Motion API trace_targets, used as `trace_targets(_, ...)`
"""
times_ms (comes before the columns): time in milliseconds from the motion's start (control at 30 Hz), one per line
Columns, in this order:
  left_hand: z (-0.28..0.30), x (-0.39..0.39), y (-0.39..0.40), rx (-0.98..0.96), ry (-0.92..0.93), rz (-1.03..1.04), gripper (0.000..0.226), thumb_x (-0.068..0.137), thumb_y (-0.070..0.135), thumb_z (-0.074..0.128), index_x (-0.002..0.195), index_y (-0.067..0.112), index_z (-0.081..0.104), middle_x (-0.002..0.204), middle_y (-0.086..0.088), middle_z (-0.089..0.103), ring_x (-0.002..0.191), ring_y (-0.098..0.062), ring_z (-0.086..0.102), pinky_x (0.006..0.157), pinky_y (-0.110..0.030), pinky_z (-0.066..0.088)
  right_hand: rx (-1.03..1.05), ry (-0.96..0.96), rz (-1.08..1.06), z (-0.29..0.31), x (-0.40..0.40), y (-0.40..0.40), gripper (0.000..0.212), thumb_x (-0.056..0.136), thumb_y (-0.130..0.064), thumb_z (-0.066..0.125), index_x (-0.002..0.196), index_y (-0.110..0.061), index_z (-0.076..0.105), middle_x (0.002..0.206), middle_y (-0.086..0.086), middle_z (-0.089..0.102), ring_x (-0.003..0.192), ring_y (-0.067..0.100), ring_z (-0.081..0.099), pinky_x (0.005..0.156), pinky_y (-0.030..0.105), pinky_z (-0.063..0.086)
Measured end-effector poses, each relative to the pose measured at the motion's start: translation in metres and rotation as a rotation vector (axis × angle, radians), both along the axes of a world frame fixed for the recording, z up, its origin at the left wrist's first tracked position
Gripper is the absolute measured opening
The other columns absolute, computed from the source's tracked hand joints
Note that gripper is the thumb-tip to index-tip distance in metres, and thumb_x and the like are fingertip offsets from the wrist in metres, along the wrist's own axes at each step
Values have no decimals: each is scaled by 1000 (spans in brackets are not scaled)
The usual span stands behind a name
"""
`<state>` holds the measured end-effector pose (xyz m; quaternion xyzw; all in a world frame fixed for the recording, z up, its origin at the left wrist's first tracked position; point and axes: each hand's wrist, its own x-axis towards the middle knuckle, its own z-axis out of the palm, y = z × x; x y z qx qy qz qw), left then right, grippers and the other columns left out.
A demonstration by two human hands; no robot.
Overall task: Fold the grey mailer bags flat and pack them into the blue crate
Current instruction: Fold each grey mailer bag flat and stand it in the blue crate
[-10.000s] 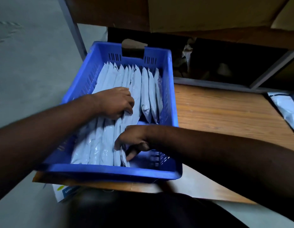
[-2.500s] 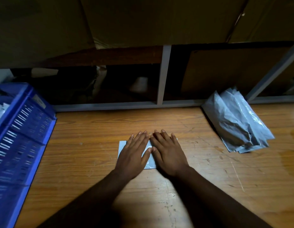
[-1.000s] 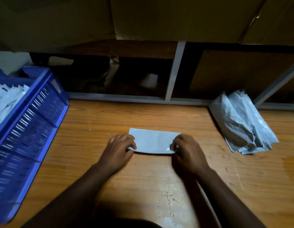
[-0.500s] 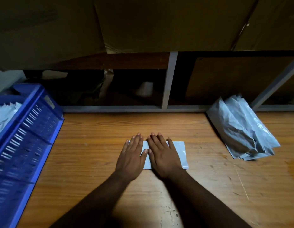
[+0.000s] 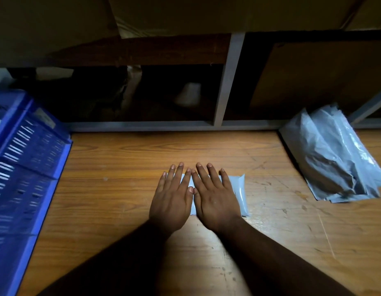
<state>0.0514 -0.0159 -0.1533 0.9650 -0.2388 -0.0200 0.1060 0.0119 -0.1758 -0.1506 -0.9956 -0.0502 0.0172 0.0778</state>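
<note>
The folded mailer bag [image 5: 238, 195] lies on the wooden table [image 5: 121, 189], directly beneath both hands. Left hand [image 5: 171, 201] and right hand [image 5: 215, 199] rest flat side by side, fingers straight, gripping nothing; the pressure likely sets the crease. Unfolded bags [image 5: 332, 157] lie well right; the blue crate [image 5: 25, 167] stands well left.
</note>
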Motion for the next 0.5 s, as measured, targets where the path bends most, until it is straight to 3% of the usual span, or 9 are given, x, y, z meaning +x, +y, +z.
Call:
trace_targets(200,9,0,3,4,87,10,68,101,53,2,164,27,4,172,5,-1,157,-12,-8,127,-35,-6,177,73,15,14,2,-7,62,108,-45,12,165,-23,17,173,-3,8,160,21,4,128,49,4)
trace_targets(233,12,0,4,-39,110,17,72,99,55,1,164,26,5,172,6,1,157,-10,-7,127,-34,-6,241,81,6,20,2,-10,62,107,-45,12,165,-24,15,173,-4,7,160,19,4,128,48,4)
trace_targets(300,20,2,5,-160,127,59,74,98,57,5,162,24,23,169,5,21,157,-10,7,128,-35,0,297,26,-35,29,-3,-16,62,105,-44,17,165,-26,18,173,-4,12,159,18,7,128,48,8)
trace_targets(367,24,5,6,-234,80,84,69,100,55,14,154,22,42,162,3,37,154,-14,22,128,-38,9,217,-54,-102,30,-12,-23,61,104,-41,23,163,-27,25,171,-3,20,159,22,12,127,50,12)
trace_targets(500,21,10,0,-163,25,-59,65,105,50,18,158,17,36,167,1,27,156,-12,16,128,-32,7,73,-21,-176,18,-16,-26,59,107,-44,24,161,-21,33,170,1,25,158,24,14,126,53,13)
